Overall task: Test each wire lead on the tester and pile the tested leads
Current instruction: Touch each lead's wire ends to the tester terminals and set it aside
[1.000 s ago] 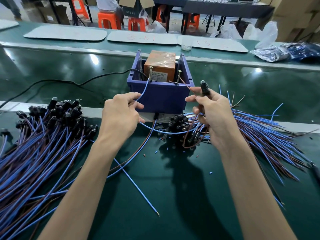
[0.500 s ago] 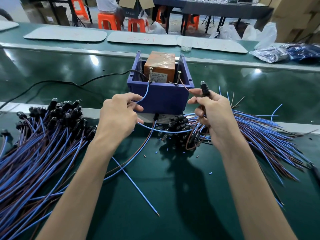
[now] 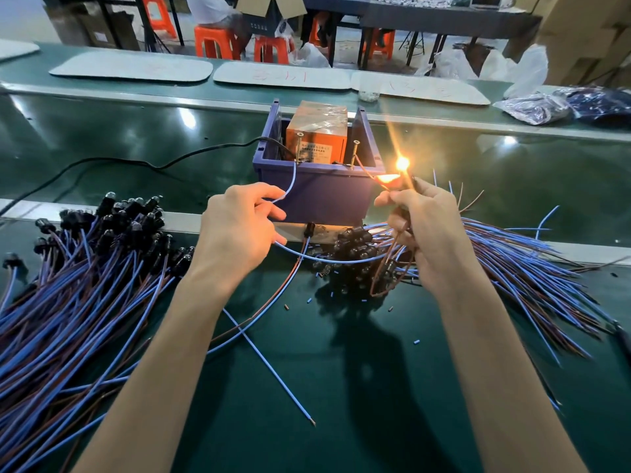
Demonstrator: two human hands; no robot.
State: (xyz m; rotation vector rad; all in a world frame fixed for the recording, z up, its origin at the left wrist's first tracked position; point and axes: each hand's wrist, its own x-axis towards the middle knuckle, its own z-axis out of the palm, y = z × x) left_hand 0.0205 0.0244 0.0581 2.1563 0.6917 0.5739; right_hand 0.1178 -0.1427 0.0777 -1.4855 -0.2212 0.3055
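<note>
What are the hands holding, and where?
The left hand pinches the thin blue wire near its end; the right hand grips the brown wire and black lamp holder below the glowing bulb.

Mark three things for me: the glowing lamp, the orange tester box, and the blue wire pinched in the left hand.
glowing lamp (image 3: 403, 163): head view, on the bright bulb tip.
orange tester box (image 3: 317, 141): head view, on its front face.
blue wire (image 3: 293, 180): head view, on its upper stretch, near the stripped end.
</note>
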